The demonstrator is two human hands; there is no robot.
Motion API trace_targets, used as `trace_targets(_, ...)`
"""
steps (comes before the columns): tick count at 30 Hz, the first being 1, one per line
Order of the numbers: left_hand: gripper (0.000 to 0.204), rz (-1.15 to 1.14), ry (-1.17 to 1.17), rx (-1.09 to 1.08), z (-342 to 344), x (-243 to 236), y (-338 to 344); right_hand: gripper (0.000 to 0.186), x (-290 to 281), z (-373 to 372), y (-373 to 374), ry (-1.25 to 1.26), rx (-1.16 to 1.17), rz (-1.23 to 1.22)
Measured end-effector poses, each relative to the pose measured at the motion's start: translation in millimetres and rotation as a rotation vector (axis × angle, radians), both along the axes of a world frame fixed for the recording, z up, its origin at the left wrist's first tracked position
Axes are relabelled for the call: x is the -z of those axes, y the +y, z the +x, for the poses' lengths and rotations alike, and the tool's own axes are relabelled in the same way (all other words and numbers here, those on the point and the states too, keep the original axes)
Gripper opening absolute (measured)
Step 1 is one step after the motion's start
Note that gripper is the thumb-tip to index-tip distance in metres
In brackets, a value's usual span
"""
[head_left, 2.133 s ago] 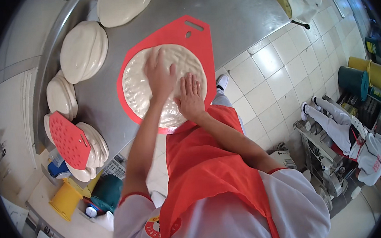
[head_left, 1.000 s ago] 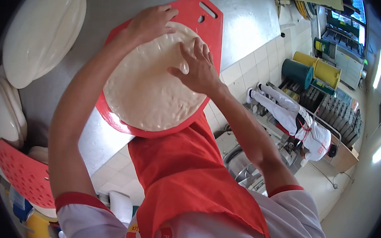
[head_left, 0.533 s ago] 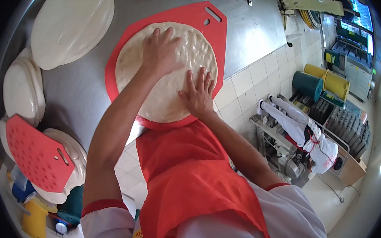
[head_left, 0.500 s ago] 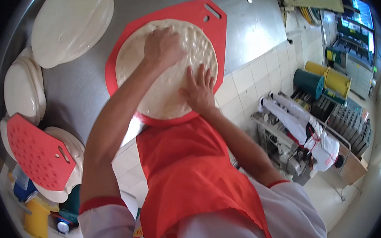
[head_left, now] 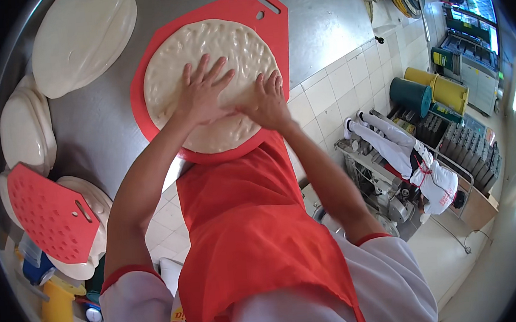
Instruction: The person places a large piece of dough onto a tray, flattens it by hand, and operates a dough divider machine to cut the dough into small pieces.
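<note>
A large round sheet of pale dough (head_left: 226, 43), shiny and dimpled all over its far part, lies on a red board (head_left: 146, 103) with a handle slot at its far right corner. My left hand (head_left: 201, 96) rests on the middle of the dough, fingers spread and pointing away from me. To its right, my right hand (head_left: 267, 102) lies on the dough's right near part with its fingers stretched out. The thumbs come close together between the hands. Neither hand holds anything.
The board lies on a steel table (head_left: 326, 30). Several pale oval pieces (head_left: 85, 38) are stacked along its left side. Nearby on the left is a red board with round dimples (head_left: 52, 214). Off to the right, a co-worker (head_left: 433, 178) stands by machinery, with yellow (head_left: 448, 94) and green bins (head_left: 410, 96) beyond.
My left hand has gone from a closed fist on the far part of the dough to open and flat, nearer me. My right hand stays on the dough. The whole view has shifted slightly.
</note>
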State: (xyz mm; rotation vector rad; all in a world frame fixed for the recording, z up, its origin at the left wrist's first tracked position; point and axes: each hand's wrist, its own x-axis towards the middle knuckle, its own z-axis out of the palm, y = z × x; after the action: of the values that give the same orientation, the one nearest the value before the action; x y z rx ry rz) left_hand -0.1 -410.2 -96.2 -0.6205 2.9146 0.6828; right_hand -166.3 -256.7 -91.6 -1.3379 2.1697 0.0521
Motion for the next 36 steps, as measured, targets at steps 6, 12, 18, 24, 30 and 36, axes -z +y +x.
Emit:
trace_targets(6, 0.059, 0.371, -0.027, -0.042, -11, -17, -37, 0.104, -9, 7, -49, 0.178, -0.063, -0.02)
trace_targets(12, 0.032, -0.005, 0.521, -0.583, 47, -11, -3, 0.112, -19, -44, -114, -0.095, -0.258, 0.284)
trace_targets(18, 0.032, 0.207, 0.376, -0.959, 111, -13, 65, 0.107, -14, 2, -114, 0.301, -0.555, 0.243)
trace_targets(24, 0.041, 0.487, 0.405, -0.515, 83, -38, 137, 0.081, -2, -4, 5, 0.308, -0.853, 0.165)
trace_targets(30, 0.046, 0.238, 0.025, -0.305, 93, -8, 159, 0.082, -18, 19, -1, 0.239, -0.773, 0.271)
trace_targets(36, 0.043, 0.243, 0.454, -1.545, 121, -9, 156, 0.064, -12, 0, 6, 0.161, -1.177, -0.063)
